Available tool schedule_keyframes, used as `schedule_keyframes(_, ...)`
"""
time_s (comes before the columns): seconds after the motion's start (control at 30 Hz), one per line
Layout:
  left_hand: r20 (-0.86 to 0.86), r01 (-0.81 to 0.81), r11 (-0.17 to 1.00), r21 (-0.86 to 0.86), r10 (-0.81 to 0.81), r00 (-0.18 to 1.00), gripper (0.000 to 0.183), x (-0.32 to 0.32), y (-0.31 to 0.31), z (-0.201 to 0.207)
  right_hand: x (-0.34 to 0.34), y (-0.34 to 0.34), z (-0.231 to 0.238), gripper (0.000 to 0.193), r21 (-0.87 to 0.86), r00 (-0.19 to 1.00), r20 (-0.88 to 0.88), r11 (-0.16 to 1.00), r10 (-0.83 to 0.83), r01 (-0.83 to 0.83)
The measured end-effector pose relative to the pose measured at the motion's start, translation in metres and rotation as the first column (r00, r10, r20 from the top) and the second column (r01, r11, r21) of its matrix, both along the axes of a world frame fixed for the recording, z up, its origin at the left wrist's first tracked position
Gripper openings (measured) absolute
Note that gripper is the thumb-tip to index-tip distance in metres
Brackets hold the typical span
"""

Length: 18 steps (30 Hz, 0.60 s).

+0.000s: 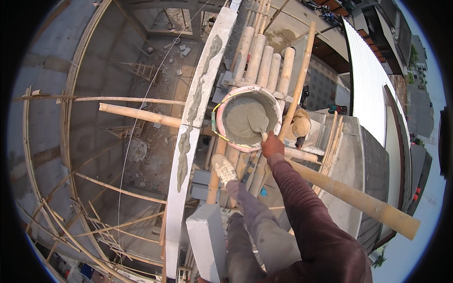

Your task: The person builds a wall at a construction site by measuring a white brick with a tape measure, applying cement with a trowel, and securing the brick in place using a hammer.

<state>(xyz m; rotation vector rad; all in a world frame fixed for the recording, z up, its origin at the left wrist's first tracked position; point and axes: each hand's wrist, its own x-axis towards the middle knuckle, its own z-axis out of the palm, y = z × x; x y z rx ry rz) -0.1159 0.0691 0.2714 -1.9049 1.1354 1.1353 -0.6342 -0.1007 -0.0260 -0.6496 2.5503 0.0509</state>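
My right hand (272, 146) is closed around the handle of a trowel (257, 119), whose blade rests in wet grey mortar (236, 118). The mortar fills much of a round bucket (220, 140) with a pale, smeared rim and a yellow-green cord handle at its left. To the left of the bucket runs a narrow, pale wall top (197, 106) with an uneven strip of mortar along it. A pale rectangular block (207, 240) stands close to my body at the lower edge. My left hand does not show.
The bucket stands on bamboo scaffolding (255, 61), where my shoe (223, 169) is also placed. A thick bamboo pole (354, 193) juts out right. Left of the wall lies a deep drop to a rubble-strewn floor (160, 89). A white string (141, 106) crosses there. Another person's tan hat (301, 123) shows below right.
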Motion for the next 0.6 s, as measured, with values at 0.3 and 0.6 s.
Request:
schedule_keyframes(0.3, 0.108, 0.203, 0.977, 0.063, -0.209, 0.972, 0.105, -0.002, -0.015, 0.005, 0.015, 0.026, -0.034, 0.056, -0.136, 0.974, 0.217, 0.986, -0.07, 0.101)
schedule_keyframes(0.6, 0.066, 0.178, 0.981, 0.082, -0.184, 0.981, 0.11, 0.046, 0.026, -0.005, 0.144, 0.079, 0.063, 0.039, -0.587, 0.972, 0.23, 0.791, -0.041, 0.172)
